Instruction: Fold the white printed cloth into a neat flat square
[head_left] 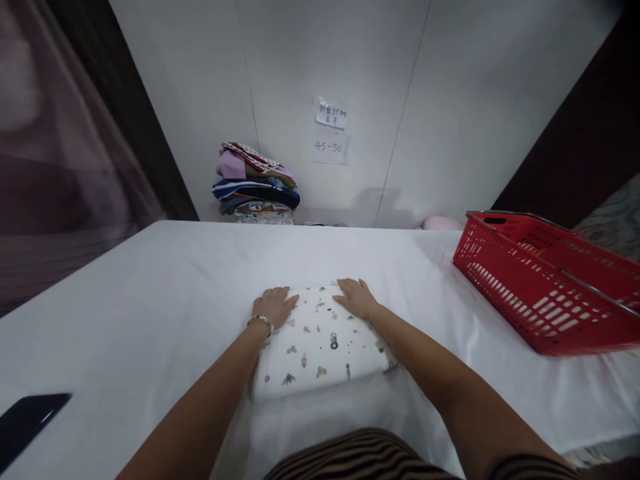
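Note:
A folded white cloth (pixel 320 347) with small printed plants and figures lies on the white-covered table, close to my body. My left hand (pixel 274 306) rests flat on its far left corner, fingers stretched and thumb apart, with a bracelet at the wrist. On the far right corner lies my right hand (pixel 356 297), palm down with its fingers spread. Both hands touch the cloth without gripping it. The cloth's underside and inner layers are hidden.
A red plastic basket (pixel 530 287) with metal handles stands at the right. Beyond the far table edge is a stack of folded clothes (pixel 257 187). A dark flat object (pixel 30 427) lies at the near left. Paper signs (pixel 330 147) hang on the wall.

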Demonstrator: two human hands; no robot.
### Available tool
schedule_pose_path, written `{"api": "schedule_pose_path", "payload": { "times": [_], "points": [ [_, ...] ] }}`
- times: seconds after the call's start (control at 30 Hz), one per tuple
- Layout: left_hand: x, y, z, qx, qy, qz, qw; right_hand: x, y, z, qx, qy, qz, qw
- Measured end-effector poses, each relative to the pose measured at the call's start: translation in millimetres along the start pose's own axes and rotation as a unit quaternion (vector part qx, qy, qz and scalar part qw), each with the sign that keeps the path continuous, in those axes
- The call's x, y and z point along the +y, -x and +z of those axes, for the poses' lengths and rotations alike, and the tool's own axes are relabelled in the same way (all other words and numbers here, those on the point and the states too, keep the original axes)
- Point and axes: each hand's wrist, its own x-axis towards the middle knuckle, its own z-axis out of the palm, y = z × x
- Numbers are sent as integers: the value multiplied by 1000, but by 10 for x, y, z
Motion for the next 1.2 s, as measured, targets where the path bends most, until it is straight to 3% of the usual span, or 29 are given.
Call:
{"api": "schedule_pose_path", "payload": {
  "times": [0.23, 0.4, 0.57, 0.7, 0.87, 1.2],
  "points": [
    [-17, -12, 14, 6, 24, -2, 1000, 67, -21, -9, 18, -75, -3, 997],
    [-100, -38, -36, 66, 84, -43, 993, 233, 65, -41, 91, -221, 122, 963],
    [-202, -102, -185, -7, 76, -113, 991, 337, 129, -141, 101, -298, 219, 924],
    [-239, -205, -256, -52, 59, -124, 989, 369, 20, -230, 70, -294, 256, 918],
    [-237, -265, -253, -67, 43, -138, 987, 412, -167, -267, 18, -298, 293, 909],
    [-292, -293, -310, -106, 48, -119, 986, 497, -205, -349, -36, -436, 295, 849]
  ]
}}
